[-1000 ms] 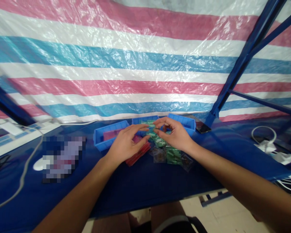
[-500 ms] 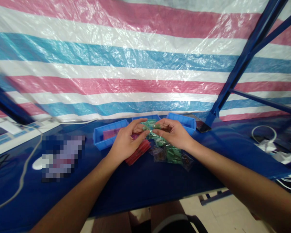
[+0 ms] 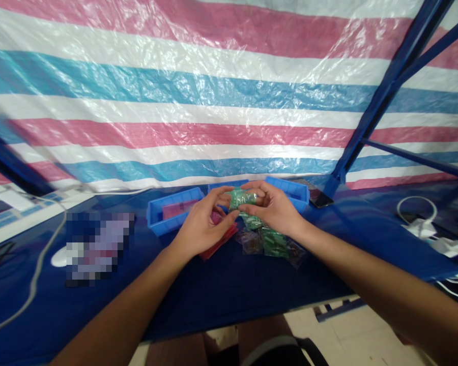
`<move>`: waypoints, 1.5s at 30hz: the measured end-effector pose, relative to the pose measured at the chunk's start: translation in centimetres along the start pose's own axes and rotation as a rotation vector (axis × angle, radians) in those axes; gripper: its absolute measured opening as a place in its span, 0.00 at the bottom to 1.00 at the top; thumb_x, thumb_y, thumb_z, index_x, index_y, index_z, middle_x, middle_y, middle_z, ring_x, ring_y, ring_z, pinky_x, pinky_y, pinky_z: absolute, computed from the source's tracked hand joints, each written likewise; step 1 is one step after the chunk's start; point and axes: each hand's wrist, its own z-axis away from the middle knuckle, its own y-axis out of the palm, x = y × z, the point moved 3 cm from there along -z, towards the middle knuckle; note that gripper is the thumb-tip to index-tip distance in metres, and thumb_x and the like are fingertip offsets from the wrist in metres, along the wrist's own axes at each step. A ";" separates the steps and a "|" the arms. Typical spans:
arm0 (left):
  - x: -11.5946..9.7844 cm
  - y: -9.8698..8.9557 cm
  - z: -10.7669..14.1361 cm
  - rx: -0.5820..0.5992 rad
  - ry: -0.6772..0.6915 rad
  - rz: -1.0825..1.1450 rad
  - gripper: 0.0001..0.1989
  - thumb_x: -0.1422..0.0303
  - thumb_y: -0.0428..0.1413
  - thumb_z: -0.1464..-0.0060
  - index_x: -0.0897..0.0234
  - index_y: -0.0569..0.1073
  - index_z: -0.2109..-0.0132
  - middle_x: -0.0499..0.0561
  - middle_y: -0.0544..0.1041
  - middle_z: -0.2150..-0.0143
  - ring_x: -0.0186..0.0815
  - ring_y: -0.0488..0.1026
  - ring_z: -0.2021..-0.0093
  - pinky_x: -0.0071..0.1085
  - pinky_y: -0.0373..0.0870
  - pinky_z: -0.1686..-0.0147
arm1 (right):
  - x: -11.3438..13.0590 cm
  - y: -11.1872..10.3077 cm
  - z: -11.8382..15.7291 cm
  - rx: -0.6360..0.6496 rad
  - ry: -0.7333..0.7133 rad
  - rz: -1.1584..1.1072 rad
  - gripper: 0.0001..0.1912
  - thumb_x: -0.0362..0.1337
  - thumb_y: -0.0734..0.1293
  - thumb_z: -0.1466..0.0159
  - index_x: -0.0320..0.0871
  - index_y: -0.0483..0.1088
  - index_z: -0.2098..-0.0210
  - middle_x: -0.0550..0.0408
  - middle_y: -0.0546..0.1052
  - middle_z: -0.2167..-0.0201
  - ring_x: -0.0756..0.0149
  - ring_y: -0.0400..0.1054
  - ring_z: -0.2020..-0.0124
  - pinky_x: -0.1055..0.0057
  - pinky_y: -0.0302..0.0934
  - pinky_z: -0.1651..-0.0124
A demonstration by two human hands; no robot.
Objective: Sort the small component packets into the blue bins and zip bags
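- The right hand point(image 3: 277, 209) grasps a small, shiny, translucent green packet point(image 3: 242, 200) between thumb and fingers, above the worktop point(image 3: 229, 290) and in front of the middle bin.
- The left hand point(image 3: 201, 223) is curved around the packet's other side, thumb and fingertips close by; whether it grips the packet too, I cannot tell.
- Beneath and beside the left hand lies a stack of flat red packets point(image 3: 216, 246), partly covered by it.
- Below the right hand, green plastic packets point(image 3: 274, 244) lie in a loose pile, with a clear packet with dark contents point(image 3: 251, 244) just beside them.
- Behind the hands stand three blue plastic bins: a left bin point(image 3: 153, 219) holding flat pink packets point(image 3: 172, 209), a middle bin point(image 3: 229, 184) mostly hidden, and a right bin point(image 3: 302, 195).
- A black phone point(image 3: 321, 199) lies just right of the right bin.
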 end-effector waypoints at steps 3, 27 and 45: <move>-0.7 -0.1 0.0 -0.007 0.104 -0.097 0.39 0.59 0.71 0.39 0.54 0.67 0.25 0.62 0.71 0.28 0.52 0.75 0.34 0.45 0.82 0.44 | 0.2 -0.2 0.0 -0.047 0.014 -0.031 0.34 0.44 0.84 0.44 0.51 0.71 0.43 0.53 0.80 0.46 0.64 0.80 0.62 0.68 0.74 0.61; -0.9 -0.9 -0.3 -0.073 0.161 -0.142 0.29 0.56 0.72 0.39 0.55 0.77 0.34 0.59 0.75 0.32 0.50 0.75 0.34 0.47 0.74 0.33 | 0.8 -0.8 -0.1 -0.051 0.059 -0.027 0.28 0.53 0.82 0.40 0.49 0.79 0.45 0.66 0.72 0.76 0.73 0.59 0.81 0.72 0.54 0.78; 0.3 -0.7 0.1 -0.114 -0.009 0.032 0.27 0.57 0.63 0.29 0.55 0.72 0.28 0.49 0.86 0.59 0.42 0.85 0.59 0.39 0.81 0.50 | 1.1 0.3 0.2 0.026 -0.009 -0.072 0.22 0.51 0.83 0.39 0.49 0.81 0.52 0.56 0.86 0.57 0.61 0.80 0.58 0.65 0.75 0.54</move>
